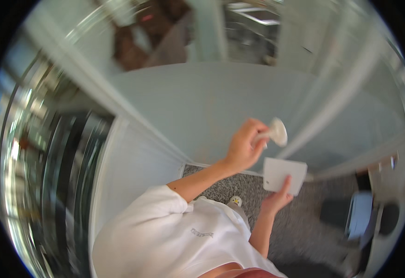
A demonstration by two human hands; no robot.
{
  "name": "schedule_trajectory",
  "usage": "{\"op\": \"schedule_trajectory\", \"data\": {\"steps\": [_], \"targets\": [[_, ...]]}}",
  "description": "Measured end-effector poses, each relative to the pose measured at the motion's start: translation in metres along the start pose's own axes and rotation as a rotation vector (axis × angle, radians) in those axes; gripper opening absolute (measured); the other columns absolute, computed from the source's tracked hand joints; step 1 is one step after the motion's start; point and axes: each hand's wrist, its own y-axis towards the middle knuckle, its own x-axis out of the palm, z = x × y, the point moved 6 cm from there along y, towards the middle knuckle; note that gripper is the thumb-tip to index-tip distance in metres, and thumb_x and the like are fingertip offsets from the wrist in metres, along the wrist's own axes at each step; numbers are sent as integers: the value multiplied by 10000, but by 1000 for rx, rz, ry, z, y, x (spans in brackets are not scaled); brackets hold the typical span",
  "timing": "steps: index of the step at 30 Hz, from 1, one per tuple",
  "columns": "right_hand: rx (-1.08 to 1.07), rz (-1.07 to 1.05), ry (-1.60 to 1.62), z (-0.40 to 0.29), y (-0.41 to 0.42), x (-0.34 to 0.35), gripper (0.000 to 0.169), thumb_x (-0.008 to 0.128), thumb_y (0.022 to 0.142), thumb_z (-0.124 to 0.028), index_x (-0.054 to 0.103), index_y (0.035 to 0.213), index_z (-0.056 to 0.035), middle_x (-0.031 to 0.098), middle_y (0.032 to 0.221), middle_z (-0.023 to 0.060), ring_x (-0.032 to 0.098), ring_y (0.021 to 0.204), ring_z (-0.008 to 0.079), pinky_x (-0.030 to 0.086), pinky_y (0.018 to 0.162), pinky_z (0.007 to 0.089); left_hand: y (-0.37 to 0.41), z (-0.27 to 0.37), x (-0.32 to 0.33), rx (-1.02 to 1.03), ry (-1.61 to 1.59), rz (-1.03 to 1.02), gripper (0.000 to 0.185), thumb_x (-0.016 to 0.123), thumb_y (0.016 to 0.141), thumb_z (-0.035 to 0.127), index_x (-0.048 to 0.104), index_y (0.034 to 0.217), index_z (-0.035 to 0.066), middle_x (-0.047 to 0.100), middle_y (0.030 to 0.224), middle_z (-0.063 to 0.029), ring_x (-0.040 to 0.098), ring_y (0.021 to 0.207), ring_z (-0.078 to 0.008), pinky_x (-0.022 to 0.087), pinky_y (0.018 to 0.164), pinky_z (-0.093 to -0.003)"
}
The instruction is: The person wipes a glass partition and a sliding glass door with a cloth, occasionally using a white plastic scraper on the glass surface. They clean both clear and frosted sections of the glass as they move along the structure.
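My left hand [246,146] grips a small off-white object [279,132] by its narrow stem; its broad rounded head points right, and its exact kind cannot be told. Lower and to the right, my right hand [278,201] holds a flat white rectangular piece [286,173] with a small dark spot near one corner, the thumb lying across its face. The two held things are close but apart. Both hands are before a pale grey-green panel [206,104].
White frame posts [147,130] flank the panel. Grey carpet [220,184] lies below, with a patterned shoe [236,200] on it. Blue and dark furniture [360,215] stands at the right. Dark blurred shapes fill the left.
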Motion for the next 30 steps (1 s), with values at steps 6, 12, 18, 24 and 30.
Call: {"op": "schedule_trajectory", "data": {"steps": [6, 12, 18, 24, 30], "targets": [[78, -217, -115, 17, -18, 31, 290, 658, 894, -248, 594, 1064, -23, 638, 960, 49, 621, 822, 115, 517, 660, 268, -71, -67, -97, -255, 59, 194, 210, 588, 863, 14, 517, 1058, 47, 494, 1141, -70, 546, 922, -175, 472, 773, -284], [147, -509, -249, 63, -38, 71, 311, 665, 890, -260, 593, 1061, -10, 634, 969, 53, 601, 845, 124, 495, 729, 289, -111, -149, -289, -456, 44, 908, 242, 589, 871, 58, 451, 1070, 68, 309, 1455, -127, 540, 1093, -223, 504, 840, -327], [222, -601, -355, 87, -61, 94, 357, 663, 884, -247, 597, 1093, 36, 640, 1025, 96, 619, 883, 163, 498, 759, 303, -66, -185, -376, -364, 229, 885, 158, 616, 827, 93, 498, 918, 41, 200, 1538, -182, 243, 1403, -320, 243, 1092, -363], [317, -766, -469, 112, -89, 91, 341, 654, 892, -232, 598, 1099, 33, 644, 1016, 88, 623, 873, 167, 503, 766, 298, -59, -171, -391, -380, 141, 859, 185, 628, 772, 108, 496, 878, 36, 295, 1492, -217, 253, 1402, -333, 235, 1093, -360], [459, -712, -552, 128, -112, 79, 425, 638, 894, -212, 512, 1203, 50, 595, 1131, 108, 592, 1010, 194, 487, 834, 331, -74, -198, -413, -338, 140, 883, 192, 660, 768, 58, 512, 890, 48, 486, 1326, -149, 480, 1177, -239, 376, 972, -331]]}}
